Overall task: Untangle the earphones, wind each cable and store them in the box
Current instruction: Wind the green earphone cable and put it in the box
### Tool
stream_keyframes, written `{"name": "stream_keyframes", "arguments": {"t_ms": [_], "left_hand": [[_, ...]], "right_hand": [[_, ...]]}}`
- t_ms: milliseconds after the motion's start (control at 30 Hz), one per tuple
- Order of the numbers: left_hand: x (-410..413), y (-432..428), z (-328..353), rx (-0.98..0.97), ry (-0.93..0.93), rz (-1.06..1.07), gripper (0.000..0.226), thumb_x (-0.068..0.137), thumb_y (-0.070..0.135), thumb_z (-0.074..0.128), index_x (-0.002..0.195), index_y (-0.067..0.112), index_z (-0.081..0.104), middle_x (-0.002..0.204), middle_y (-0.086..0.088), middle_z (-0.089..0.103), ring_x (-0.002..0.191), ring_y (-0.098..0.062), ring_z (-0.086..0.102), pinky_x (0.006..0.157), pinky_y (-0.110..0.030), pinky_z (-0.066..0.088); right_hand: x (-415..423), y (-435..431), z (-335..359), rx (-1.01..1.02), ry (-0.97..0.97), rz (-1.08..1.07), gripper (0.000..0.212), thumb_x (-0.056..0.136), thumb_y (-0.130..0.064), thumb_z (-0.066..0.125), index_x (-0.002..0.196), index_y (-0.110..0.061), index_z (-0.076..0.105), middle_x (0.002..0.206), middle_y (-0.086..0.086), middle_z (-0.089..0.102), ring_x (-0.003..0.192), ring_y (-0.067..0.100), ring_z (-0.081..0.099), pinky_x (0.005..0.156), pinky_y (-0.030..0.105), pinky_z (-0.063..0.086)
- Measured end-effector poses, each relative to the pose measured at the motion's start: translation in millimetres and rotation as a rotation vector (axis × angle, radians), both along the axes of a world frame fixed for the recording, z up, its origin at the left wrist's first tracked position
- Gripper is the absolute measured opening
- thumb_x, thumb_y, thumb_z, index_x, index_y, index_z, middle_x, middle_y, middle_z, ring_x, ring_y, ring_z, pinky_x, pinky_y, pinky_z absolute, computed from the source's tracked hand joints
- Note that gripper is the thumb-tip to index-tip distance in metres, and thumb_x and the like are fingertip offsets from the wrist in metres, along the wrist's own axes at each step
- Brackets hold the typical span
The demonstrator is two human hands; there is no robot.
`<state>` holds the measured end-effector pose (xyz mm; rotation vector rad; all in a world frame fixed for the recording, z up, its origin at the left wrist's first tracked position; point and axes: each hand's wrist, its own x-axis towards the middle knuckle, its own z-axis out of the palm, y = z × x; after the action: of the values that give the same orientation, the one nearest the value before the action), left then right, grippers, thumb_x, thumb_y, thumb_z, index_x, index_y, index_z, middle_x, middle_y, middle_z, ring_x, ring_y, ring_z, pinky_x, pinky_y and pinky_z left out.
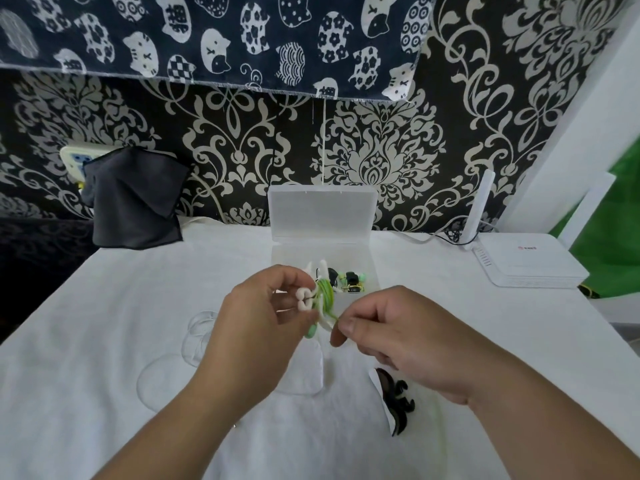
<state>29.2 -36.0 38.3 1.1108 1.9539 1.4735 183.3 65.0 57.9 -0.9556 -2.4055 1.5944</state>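
Left grip, right grip fingertip-tight on green cable

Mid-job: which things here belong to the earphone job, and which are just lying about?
Job: green cable, white winder, left hand, right hand, box, earphones in it, black winder.
Lying about: router, dark cloth.

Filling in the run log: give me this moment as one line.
step: winding | left hand: holds white winder | right hand: pinches green cable | box: open, earphones inside
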Motion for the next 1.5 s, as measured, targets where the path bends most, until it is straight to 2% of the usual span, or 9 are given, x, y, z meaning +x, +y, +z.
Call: {"name": "stream_keyframes", "arguments": {"t_ms": [167,267,467,633,833,1067,1233,1400,1500], "left_hand": [[6,-2,-3,-0.025,0.368,-0.126,0.036,0.080,-0.001,0.069,0.085,0.035,0.065,0.089,0.018,0.064,0.082,-0.004,0.066,0.073,-0.019,0.056],[9,-3,-2,-0.059,0.463,-0.215,0.036,0.076,-0.002,0.065,0.083,0.034,0.065,0.089,0.018,0.062,0.084,-0.004,0.064,0.074,-0.027,0.057],[14,-6,4,-0.023,0.133,-0.254,0.040,0.079,-0.009,0.068,0.077,0.030,0.069,0.078,0.014,0.070,0.070,-0.004,0.069,0.064,-0.014,0.052],[14,-7,8,0.039,-0.155,-0.272,0.040,0.076,-0.015,0.068,0.077,0.024,0.071,0.079,-0.002,0.073,0.059,-0.014,0.067,0.057,-0.018,0.049],[7,-2,6,0.213,-0.299,-0.100,0.031,0.075,-0.022,0.065,0.084,0.007,0.071,0.076,-0.007,0.073,0.067,-0.015,0.070,0.060,-0.021,0.054],[-3,0,-4,0.006,-0.020,0.082,0.035,0.075,-0.007,0.069,0.077,0.027,0.070,0.076,0.007,0.072,0.066,-0.009,0.071,0.053,-0.023,0.051],[4,-3,-3,-0.062,0.359,-0.044,0.028,0.076,0.005,0.071,0.078,0.032,0.066,0.083,0.021,0.067,0.080,0.001,0.066,0.066,-0.017,0.053],[8,-5,-1,-0.066,0.436,-0.195,0.036,0.073,0.000,0.070,0.082,0.035,0.066,0.089,0.023,0.066,0.086,0.000,0.065,0.074,-0.028,0.058],[10,-8,2,-0.066,0.365,-0.214,0.044,0.071,-0.005,0.067,0.086,0.037,0.065,0.089,0.024,0.068,0.085,-0.001,0.066,0.077,-0.029,0.058]], "right_hand": [[4,-1,11,0.105,-0.015,0.060,0.024,0.098,-0.027,0.058,0.081,-0.018,0.073,0.053,-0.007,0.037,0.051,0.014,0.032,0.053,0.027,0.028],[8,4,17,0.152,0.038,0.009,0.022,0.096,-0.023,0.061,0.079,-0.016,0.074,0.048,-0.011,0.034,0.046,0.008,0.029,0.045,0.019,0.026],[10,17,12,0.299,0.173,-0.266,0.017,0.091,-0.029,0.070,0.076,-0.022,0.075,0.051,-0.013,0.052,0.049,0.001,0.045,0.052,0.014,0.038],[10,21,3,0.123,0.233,-0.379,0.015,0.091,-0.023,0.070,0.078,-0.020,0.075,0.047,-0.015,0.048,0.045,0.001,0.040,0.056,0.023,0.035],[-1,3,-9,-0.082,-0.028,-0.091,0.031,0.100,-0.022,0.054,0.079,-0.022,0.077,0.058,-0.002,0.048,0.047,0.009,0.037,0.050,0.022,0.030],[-3,-8,1,-0.073,-0.070,0.083,0.025,0.102,-0.023,0.052,0.095,-0.014,0.074,0.055,-0.008,0.050,0.048,0.006,0.039,0.049,0.018,0.033],[-1,-6,7,0.064,-0.064,0.085,0.024,0.100,-0.025,0.056,0.086,-0.016,0.073,0.054,-0.009,0.053,0.052,0.013,0.043,0.053,0.026,0.037],[4,5,8,0.261,0.045,-0.044,0.022,0.093,-0.025,0.067,0.077,-0.011,0.073,0.048,-0.009,0.045,0.042,0.005,0.036,0.045,0.018,0.031],[7,11,10,0.336,0.144,-0.147,0.016,0.084,-0.025,0.078,0.070,-0.017,0.074,0.052,-0.003,0.055,0.047,0.003,0.041,0.049,0.015,0.035]]}}
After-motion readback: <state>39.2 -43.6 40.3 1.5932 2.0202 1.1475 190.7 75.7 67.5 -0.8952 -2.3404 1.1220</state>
